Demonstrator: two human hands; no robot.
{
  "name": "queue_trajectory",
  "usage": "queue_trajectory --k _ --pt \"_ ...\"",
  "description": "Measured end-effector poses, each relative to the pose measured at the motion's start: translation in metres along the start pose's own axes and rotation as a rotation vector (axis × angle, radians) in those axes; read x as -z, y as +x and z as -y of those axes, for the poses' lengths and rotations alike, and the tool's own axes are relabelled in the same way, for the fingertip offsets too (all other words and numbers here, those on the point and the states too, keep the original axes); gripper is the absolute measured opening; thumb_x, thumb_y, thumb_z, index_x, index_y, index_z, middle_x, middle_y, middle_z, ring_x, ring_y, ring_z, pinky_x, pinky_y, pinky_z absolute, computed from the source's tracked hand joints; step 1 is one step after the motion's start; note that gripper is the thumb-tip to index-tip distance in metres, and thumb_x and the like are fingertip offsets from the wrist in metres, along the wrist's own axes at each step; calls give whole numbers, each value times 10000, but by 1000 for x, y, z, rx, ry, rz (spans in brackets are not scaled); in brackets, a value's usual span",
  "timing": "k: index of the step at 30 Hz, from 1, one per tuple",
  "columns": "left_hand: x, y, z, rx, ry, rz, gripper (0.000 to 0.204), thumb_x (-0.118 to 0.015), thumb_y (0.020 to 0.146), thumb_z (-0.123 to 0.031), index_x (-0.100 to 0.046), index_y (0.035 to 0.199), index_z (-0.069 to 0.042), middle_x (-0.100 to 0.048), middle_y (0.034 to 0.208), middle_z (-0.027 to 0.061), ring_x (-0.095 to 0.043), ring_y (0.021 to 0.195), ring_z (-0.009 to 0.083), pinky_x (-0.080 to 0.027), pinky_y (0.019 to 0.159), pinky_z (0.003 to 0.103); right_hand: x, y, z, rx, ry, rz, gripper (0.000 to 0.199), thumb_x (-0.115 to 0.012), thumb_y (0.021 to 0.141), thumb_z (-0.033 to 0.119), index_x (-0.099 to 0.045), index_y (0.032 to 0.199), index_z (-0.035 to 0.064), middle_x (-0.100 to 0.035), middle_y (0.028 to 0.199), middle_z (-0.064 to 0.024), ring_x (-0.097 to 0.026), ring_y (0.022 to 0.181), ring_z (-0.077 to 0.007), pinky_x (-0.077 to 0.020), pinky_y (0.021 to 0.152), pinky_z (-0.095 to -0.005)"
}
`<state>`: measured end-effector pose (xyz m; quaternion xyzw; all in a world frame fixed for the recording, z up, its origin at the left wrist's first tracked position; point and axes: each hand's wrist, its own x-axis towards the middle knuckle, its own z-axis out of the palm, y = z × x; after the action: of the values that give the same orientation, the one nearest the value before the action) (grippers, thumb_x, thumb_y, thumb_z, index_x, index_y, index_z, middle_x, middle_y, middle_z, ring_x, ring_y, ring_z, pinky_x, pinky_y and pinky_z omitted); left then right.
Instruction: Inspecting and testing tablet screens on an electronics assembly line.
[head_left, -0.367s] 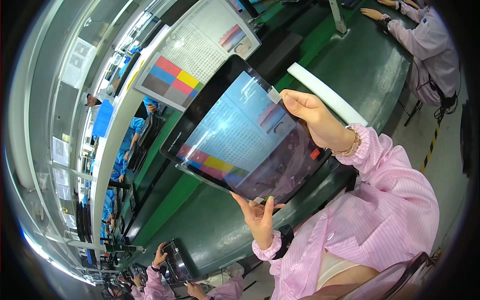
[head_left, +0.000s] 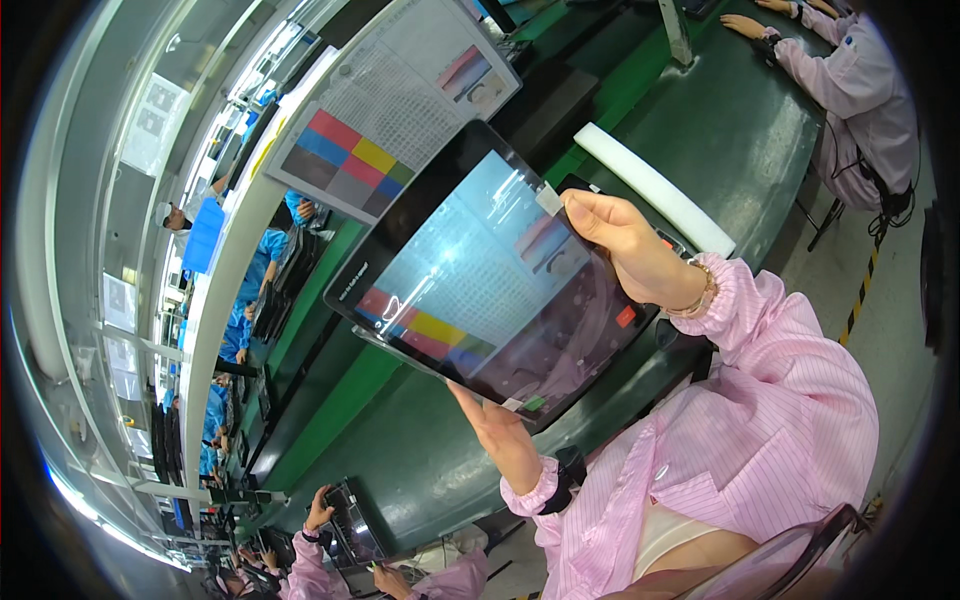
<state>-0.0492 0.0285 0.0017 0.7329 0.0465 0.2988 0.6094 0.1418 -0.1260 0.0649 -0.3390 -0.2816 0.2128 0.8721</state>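
Gripped at one edge by the right hand [head_left: 625,245], thumb on the front: a glossy, black-bordered tablet [head_left: 480,280], tilted, with the left hand [head_left: 505,440] against its lower edge (fingers partly hidden; cannot tell how far closed). Between the hands, bluish above, dark purple below, with glare, rows of text and coloured blocks across the glass. Beside the right thumb, a pale tab [head_left: 548,199]; below that hand, a red-orange label [head_left: 626,317]. Just above the left hand, a green sticker [head_left: 536,402]; farther up-left, small white print [head_left: 353,283] along the border.
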Motion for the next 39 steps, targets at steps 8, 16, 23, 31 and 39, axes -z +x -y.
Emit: queue_trajectory --k 8,16,23,31,39 --pt "3 5 28 188 -185 -283 387 -495 953 -225 -372 1247 -5 -541 1136 71 -514 968 130 -398 859 265 26 21 -41 -231 108 84 408 -414 979 366 -545 1180 36 -593 1114 -43 -528 1034 -118 -397 900 -278" --pt "23 -1 63 393 -323 -378 314 -456 973 -239 -552 1126 17 -597 1066 62 -545 966 134 -418 874 288 85 58 -2 -41 -55 92 454 -407 980 298 -383 1305 -17 -449 1331 -187 -446 1237 -263 -340 1061 -356" --pt "81 -4 118 538 -217 -434 375 -426 983 -297 -547 1147 18 -582 1107 98 -539 1013 186 -406 894 316 184 7 -25 -281 -939 11 482 -467 959 280 -363 1318 -24 -443 1340 -201 -408 1275 -266 -317 1058 -332" --pt "-17 41 104 187 12 55 362 -513 938 -259 -511 1195 -4 -482 1241 182 -415 1227 299 -345 1020 367 199 -35 -29 -467 -949 102 769 -489 933 409 -120 1421 -58 -196 1470 -252 -205 1377 -307 -189 1114 -344" --pt "-111 78 116 914 -444 50 534 -532 916 -392 -373 1243 -3 -403 1229 124 -409 1124 205 -329 1003 357 205 -48 -34 -446 -1044 51 751 -534 924 245 -66 1443 -29 -163 1495 -219 -182 1386 -269 -181 1096 -301"
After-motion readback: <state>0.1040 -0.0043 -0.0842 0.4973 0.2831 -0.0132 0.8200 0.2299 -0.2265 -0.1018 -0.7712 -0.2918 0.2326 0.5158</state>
